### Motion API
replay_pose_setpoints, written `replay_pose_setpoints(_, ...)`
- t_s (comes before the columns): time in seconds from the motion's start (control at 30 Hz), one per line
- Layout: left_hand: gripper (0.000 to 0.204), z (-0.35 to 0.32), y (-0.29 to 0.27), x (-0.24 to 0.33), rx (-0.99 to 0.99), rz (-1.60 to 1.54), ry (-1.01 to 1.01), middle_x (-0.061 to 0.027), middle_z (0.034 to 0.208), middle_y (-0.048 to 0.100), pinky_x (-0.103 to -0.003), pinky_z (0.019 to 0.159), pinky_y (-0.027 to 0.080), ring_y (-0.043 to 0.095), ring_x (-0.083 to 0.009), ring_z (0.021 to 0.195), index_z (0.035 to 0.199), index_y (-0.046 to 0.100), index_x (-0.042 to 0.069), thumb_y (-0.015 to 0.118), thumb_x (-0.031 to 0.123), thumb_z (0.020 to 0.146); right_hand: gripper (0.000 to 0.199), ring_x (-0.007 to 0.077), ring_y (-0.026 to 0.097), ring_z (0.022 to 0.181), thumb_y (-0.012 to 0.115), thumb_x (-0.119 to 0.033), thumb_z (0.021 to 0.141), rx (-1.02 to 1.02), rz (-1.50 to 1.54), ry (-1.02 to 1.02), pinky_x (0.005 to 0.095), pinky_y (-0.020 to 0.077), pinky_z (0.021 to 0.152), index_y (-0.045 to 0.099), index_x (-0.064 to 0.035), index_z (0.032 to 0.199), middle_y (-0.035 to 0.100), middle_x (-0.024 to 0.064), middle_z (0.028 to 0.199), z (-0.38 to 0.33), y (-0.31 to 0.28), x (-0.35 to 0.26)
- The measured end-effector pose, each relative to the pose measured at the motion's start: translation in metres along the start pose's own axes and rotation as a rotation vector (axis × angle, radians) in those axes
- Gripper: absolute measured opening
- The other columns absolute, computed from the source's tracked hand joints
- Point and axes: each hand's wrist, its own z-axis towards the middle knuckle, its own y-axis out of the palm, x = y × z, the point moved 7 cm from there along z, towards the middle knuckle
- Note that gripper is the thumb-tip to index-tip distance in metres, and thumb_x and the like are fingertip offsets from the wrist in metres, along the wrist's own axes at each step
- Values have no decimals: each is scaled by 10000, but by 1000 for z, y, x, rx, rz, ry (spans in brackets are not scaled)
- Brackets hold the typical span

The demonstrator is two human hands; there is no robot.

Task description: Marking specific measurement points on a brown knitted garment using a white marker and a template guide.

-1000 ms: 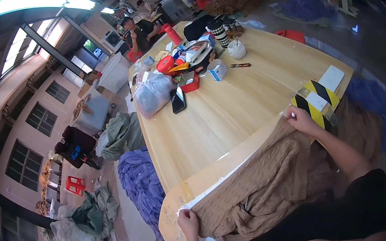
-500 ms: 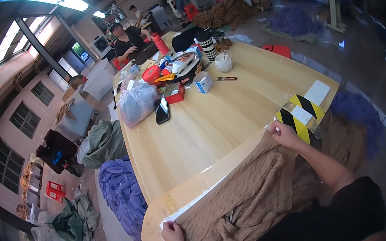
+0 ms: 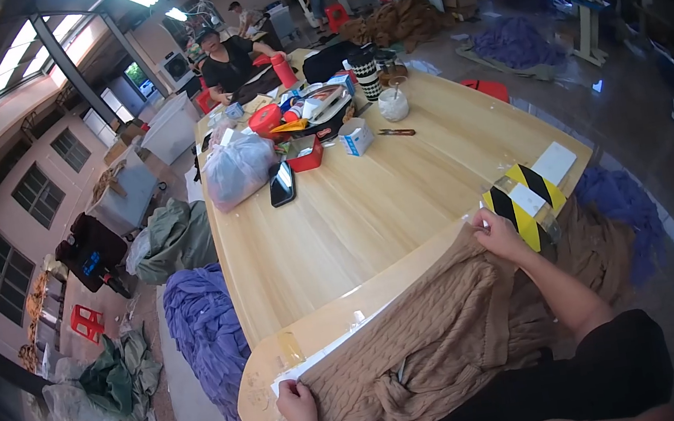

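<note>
A brown cable-knit garment (image 3: 422, 328) lies stretched along the near edge of the wooden table (image 3: 373, 223), its loose folds hanging toward my body. My left hand (image 3: 297, 401) pinches the garment's left corner, beside a white strip (image 3: 334, 344) that runs along the knit's far edge. At the other end, my right hand (image 3: 497, 231) pinches the upper right corner. Just beyond that hand, yellow-and-black striped tape (image 3: 522, 193) holds down a white piece on the tabletop. The garment's edge is pulled fairly straight between both hands.
Farther along the table are a phone (image 3: 282, 184), a stuffed plastic bag (image 3: 238, 168), a red box (image 3: 305, 153), a patterned cup (image 3: 365, 75) and a small knife-like tool (image 3: 397, 131). Purple fabric (image 3: 208, 332) is heaped at the left. A person (image 3: 235, 65) sits at the far end.
Both hands keep their hold at the garment's corners, almost unmoved. The view has shifted slightly. The person at the far end has raised their head and shifted their arms.
</note>
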Motion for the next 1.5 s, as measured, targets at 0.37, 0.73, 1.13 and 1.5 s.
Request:
replay_pose_setpoints(0.37, 98, 0, -2, 3, -13, 33, -3, -202, 668, 583, -386, 577, 449, 572, -340, 602, 776, 548, -27, 552, 69, 754, 152, 298, 592, 725, 575, -108, 719, 20, 12, -36, 364, 466, 637, 521, -63, 854, 594, 109, 759, -3, 2, 1)
replay_pose_setpoints(0.73, 100, -1, -1, 4, -6, 13, 21, -191, 655, 583, -377, 568, 449, 573, -313, 585, 769, 555, -25, 552, 73, 750, 149, 299, 591, 726, 561, -109, 724, 18, 19, -31, 362, 465, 637, 519, -61, 858, 589, 113, 760, -3, -1, 0)
replay_pose_setpoints(1.13, 100, 0, -1, 3, 16, 8, 22, -188, 627, 570, -377, 548, 441, 561, -317, 561, 763, 549, -27, 557, 72, 753, 149, 307, 591, 736, 554, -107, 731, 14, 13, -31, 363, 467, 640, 513, -58, 865, 590, 116, 769, -1, 0, -2)
replay_pose_setpoints(1.5, 92, -9, -1, 7, 19, 9, 76, -184, 638, 577, -376, 536, 438, 564, -310, 556, 773, 540, -26, 553, 65, 758, 138, 317, 594, 708, 561, -102, 741, 37, -19, -59, 371, 463, 605, 514, -56, 862, 587, 127, 734, -6, -3, 5)
